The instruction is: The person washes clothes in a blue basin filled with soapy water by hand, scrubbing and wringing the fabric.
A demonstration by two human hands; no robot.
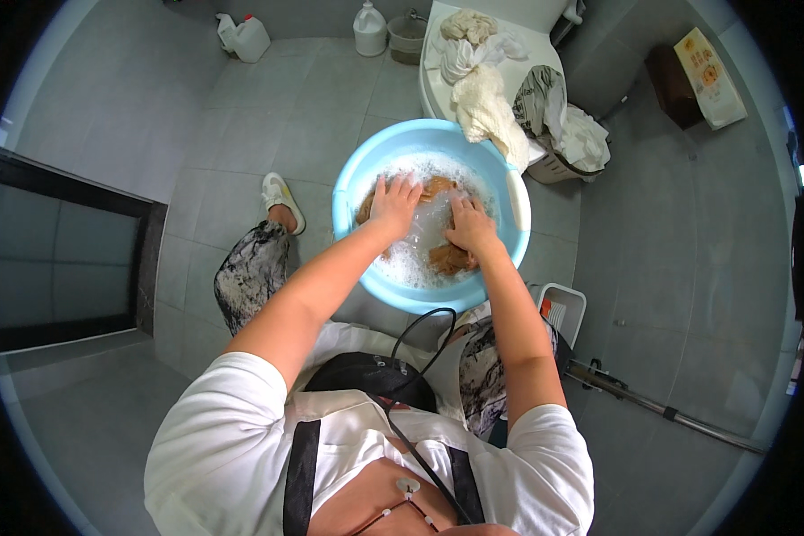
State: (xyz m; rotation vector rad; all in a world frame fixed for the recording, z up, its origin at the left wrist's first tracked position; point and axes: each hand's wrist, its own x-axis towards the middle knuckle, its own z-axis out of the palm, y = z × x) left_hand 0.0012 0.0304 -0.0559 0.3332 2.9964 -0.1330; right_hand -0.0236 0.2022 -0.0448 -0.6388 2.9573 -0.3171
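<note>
A light blue plastic basin stands in front of me, filled with foamy water. Brown wet cloth lies partly under the suds; its full shape is hidden. My left hand rests on the cloth on the basin's left side, palm down with fingers stretched apart. On the right, my right hand presses down on the same cloth, its fingers apart and slightly bent. Neither hand is wrapped round anything that I can see. A cream knitted garment hangs down to the basin's far right rim.
Behind the basin is a white toilet with light cloths on its lid. A basket of clothes stands beside it. White jugs and a small bucket line the far wall. A metal pole lies at right.
</note>
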